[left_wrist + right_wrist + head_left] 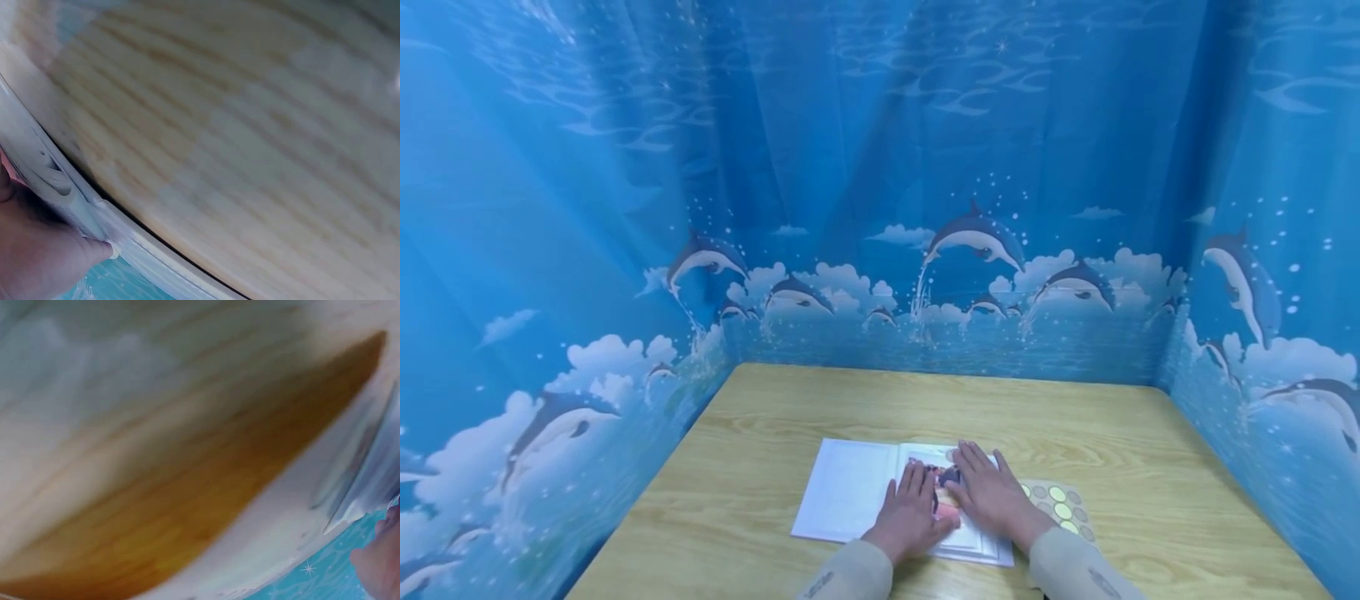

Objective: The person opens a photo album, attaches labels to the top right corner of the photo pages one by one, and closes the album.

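- The book (880, 492) lies open near the front edge of the tabletop (820, 408), a picture (943, 483) on its right-hand page, and both your hands sit on that page.
- Your left hand (910, 517) rests flat, fingers straight and close together, pressing beside the picture; your right hand (992, 492) lies flat next to it, fingers straight and a little spread, reaching past the picture's top.
- Watch the risk: I judge the picture could skid or crease if one palm pushes sideways while the other pins it, since the hands overlap it from both sides.
- The page could also buckle at the fold if your left hand leans toward the spine.
- Just beside your right wrist, the sheet of round stickers (1060, 504) touches the book's right edge; a sleeve (1075, 567) dragging back could catch it and slide it off the front.
- All around, the blue dolphin curtain (880, 167) walls the tabletop; it hangs well clear of your hands.
- Views now: only the head view shows both hands, the picture and the stickers together.
- The left wrist view gives blurred wood grain and the book's stacked page edges (62, 181) with a bit of your hand against them, which the head view hides.
- The right wrist view is mostly blur: wood, a pale page corner (356, 506), and a sliver of hand; I cannot tell finger position from it.
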The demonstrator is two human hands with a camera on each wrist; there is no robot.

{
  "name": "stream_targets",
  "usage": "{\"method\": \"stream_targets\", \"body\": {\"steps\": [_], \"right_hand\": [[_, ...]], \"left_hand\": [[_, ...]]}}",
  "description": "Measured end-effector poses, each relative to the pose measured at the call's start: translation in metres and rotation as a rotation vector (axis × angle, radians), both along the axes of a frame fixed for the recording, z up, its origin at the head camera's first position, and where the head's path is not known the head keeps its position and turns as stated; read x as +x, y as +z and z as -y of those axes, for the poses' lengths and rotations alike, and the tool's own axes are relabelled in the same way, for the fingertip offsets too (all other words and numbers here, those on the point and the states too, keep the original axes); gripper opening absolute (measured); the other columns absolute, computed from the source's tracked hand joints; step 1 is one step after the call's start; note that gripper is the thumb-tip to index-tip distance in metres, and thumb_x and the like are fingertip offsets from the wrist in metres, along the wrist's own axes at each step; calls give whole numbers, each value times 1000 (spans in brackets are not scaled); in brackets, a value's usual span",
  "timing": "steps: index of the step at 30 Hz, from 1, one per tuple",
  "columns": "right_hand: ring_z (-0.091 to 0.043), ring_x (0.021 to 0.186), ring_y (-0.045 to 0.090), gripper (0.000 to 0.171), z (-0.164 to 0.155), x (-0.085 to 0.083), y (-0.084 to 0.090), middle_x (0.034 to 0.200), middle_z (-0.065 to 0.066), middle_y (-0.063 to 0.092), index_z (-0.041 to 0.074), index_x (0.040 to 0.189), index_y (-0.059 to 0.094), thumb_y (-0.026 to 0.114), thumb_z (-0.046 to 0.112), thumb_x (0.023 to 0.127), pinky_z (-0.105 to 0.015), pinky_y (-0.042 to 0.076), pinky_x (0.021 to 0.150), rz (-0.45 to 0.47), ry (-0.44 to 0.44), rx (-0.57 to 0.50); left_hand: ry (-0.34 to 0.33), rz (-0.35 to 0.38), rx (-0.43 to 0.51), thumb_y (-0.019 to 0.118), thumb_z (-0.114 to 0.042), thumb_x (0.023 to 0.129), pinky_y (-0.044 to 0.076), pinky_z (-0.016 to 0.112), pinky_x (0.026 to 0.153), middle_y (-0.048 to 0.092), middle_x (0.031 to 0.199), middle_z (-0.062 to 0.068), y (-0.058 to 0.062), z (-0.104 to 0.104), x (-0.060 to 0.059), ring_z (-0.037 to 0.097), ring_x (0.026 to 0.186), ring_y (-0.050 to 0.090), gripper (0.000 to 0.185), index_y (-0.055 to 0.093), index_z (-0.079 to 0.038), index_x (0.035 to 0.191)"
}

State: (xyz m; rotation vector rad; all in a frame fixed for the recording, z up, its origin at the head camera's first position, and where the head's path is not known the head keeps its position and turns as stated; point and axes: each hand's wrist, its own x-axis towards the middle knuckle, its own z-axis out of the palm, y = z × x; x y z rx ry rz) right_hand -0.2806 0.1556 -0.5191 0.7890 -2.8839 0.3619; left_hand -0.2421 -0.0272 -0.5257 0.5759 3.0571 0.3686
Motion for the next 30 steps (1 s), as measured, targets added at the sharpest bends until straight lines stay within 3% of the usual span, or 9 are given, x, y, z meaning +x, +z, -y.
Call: {"method": "stream_targets", "body": {"steps": [8,16,24,30], "right_hand": [[-39,145,27,65,10,-8,-2,157,-21,31,-1,149,39,37,47,105,-63,14,117,27,27,48],[-36,146,26,63,11,-9,4,158,-19,30,1,149,40,42,45,105,-61,12,118,61,-41,52],[-40,144,29,62,6,-2,-3,157,-23,30,-2,147,42,44,42,104,-64,17,116,-62,24,94],[-38,144,30,60,4,-1,2,156,-19,33,1,149,41,42,41,105,-63,17,116,-18,-1,105]], "left_hand": [[-7,-5,-10,38,-67,96,25,57,116,24,160,20,0,-1,0,34,149,18,87,33,-1,153],[-2,-6,-12,40,-66,96,26,57,116,26,159,20,-1,-1,-2,34,148,19,86,34,-1,152],[-14,-11,-31,37,-67,97,24,58,116,23,160,19,-5,0,-2,35,149,17,86,33,-2,153],[-18,-6,-18,40,-64,97,24,57,116,24,160,20,-3,1,-2,35,148,18,85,33,-1,152]]}}
